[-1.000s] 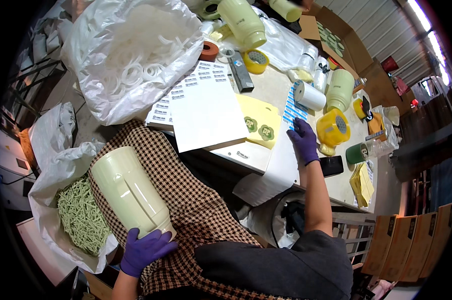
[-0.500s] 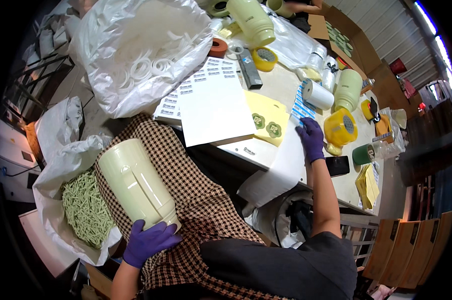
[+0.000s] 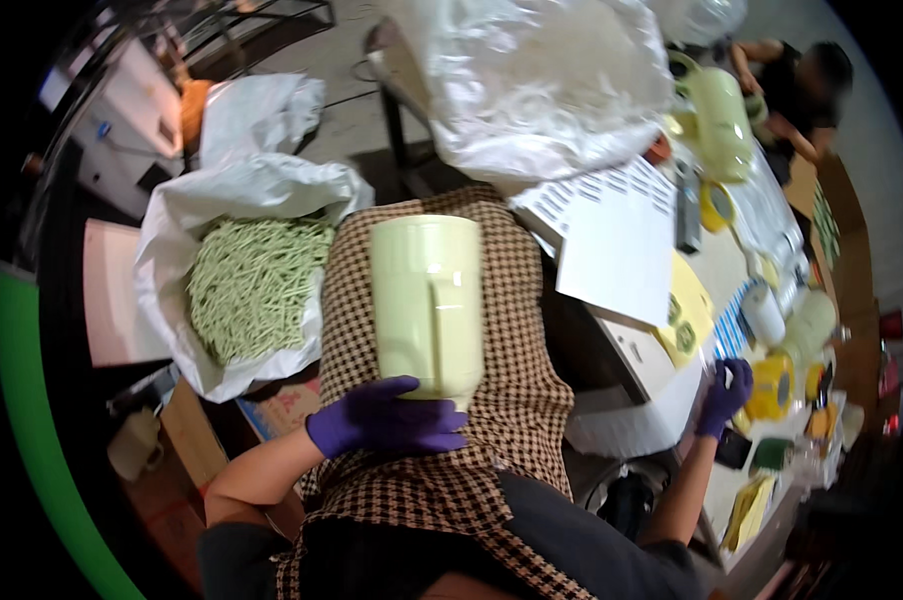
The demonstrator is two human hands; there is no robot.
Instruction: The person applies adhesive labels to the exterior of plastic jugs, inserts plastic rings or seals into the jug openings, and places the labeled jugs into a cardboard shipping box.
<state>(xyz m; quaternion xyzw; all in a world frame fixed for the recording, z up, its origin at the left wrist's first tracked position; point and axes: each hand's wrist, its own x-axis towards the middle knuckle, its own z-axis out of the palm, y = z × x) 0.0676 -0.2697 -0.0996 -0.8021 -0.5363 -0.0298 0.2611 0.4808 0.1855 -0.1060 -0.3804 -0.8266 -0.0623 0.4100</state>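
Observation:
On my lap, over a brown-and-black checked apron (image 3: 512, 300), lies a pale green plastic jug (image 3: 407, 300) with its handle strip facing up. My left hand (image 3: 387, 415), in a purple glove, is closed round the jug's narrower near end. Over at the table on the right is my right hand (image 3: 724, 398), also gloved in purple. Its fingers are curled in a pinch beside the near end of a blue-and-white striped sticker sheet (image 3: 732, 322). Whatever sits between those fingertips is too small to make out.
To the left stands a white sack of thin light-green strips (image 3: 257, 290). A big white bag (image 3: 462, 130) of clear rings is ahead. Paper sheets (image 3: 617, 245), a yellow card (image 3: 694, 290), tape rolls (image 3: 769, 388) and more jugs (image 3: 720, 125) crowd the table. A co-worker (image 3: 807, 95) sits beyond.
The view has swung left, so the table appears farther right and more of the sack shows. The jug remains under my left hand. My right hand's fingers have curled in beside the sticker sheet.

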